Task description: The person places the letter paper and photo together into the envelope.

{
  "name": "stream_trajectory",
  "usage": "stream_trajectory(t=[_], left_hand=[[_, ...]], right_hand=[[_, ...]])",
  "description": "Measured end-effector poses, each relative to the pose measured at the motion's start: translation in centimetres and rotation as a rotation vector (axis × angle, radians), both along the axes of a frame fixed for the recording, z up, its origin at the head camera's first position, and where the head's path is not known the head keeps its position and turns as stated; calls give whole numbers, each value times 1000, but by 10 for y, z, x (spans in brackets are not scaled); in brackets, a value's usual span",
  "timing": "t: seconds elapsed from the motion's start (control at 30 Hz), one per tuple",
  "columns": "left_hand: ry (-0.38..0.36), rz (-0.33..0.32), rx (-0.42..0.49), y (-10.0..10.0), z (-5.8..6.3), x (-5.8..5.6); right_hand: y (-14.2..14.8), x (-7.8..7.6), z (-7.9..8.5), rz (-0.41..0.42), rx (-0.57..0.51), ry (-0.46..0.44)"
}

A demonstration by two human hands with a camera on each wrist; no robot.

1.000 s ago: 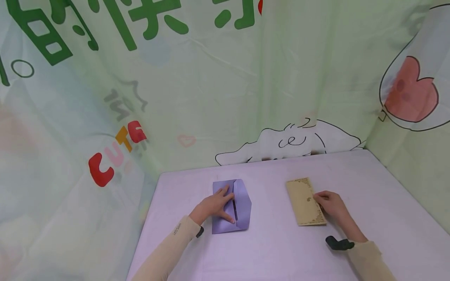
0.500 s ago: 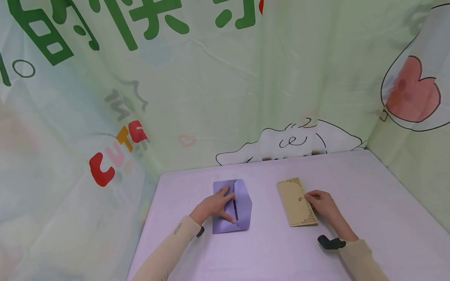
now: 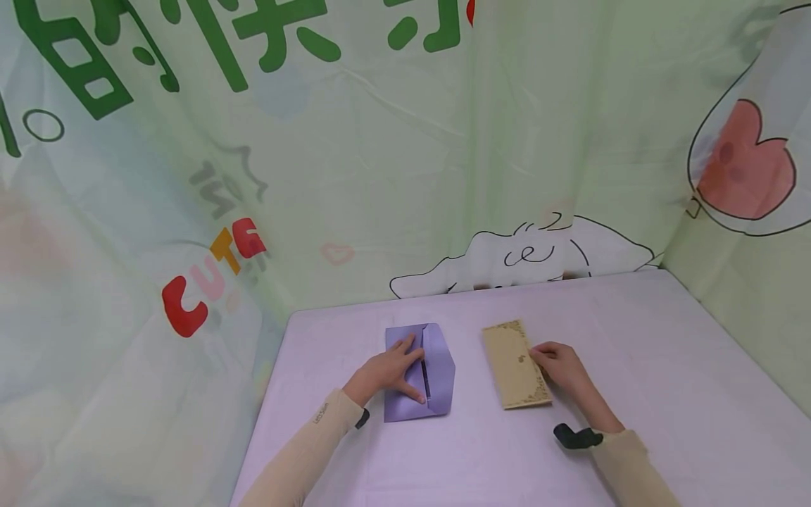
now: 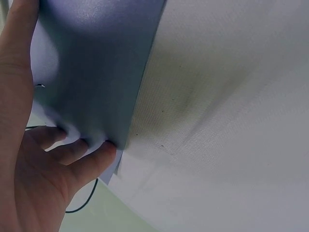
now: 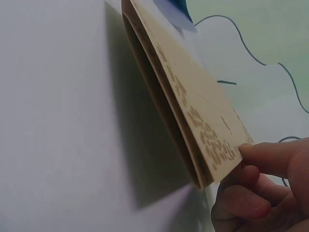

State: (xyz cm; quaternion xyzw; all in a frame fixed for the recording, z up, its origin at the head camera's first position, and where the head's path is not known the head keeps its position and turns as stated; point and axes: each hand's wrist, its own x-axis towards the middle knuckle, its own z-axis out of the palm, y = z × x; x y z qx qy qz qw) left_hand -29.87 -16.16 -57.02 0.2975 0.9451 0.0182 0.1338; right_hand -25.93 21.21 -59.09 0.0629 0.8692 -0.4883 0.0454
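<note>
A purple envelope (image 3: pixel 439 370) lies on the left part of the table, its pointed flap folded out to the right and a dark slit along its opening. My left hand (image 3: pixel 386 371) rests on it with fingers spread; in the left wrist view the fingertips touch the envelope's purple paper (image 4: pixel 96 63). To the right, a folded tan card (image 3: pixel 514 366) with ornate brown corner patterns is held by its right edge between the thumb and fingers of my right hand (image 3: pixel 562 365). The right wrist view shows the card (image 5: pixel 193 101) tilted, its folded layers slightly apart, a shadow beneath.
A pale lilac cloth covers the table (image 3: pixel 431 465). Behind it hangs a light green curtain (image 3: pixel 393 162) with printed letters and cartoon drawings. Dark straps (image 3: pixel 578 436) sit at both wrists.
My right hand has moved left with the tan card, bringing it closer to the envelope. The left hand and the envelope have stayed in place.
</note>
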Motion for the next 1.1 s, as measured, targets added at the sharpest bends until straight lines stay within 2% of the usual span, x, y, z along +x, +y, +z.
stream_trajectory(t=[0.27, 0.5, 1.1], left_hand=[[1, -5, 5, 0, 2, 2], [0, -7, 16, 1, 5, 3], [-4, -1, 21, 1, 6, 4]], right_hand=[[-17, -3, -6, 10, -34, -4], [-33, -5, -6, 13, -43, 10], [-76, -8, -6, 23, -113, 20]])
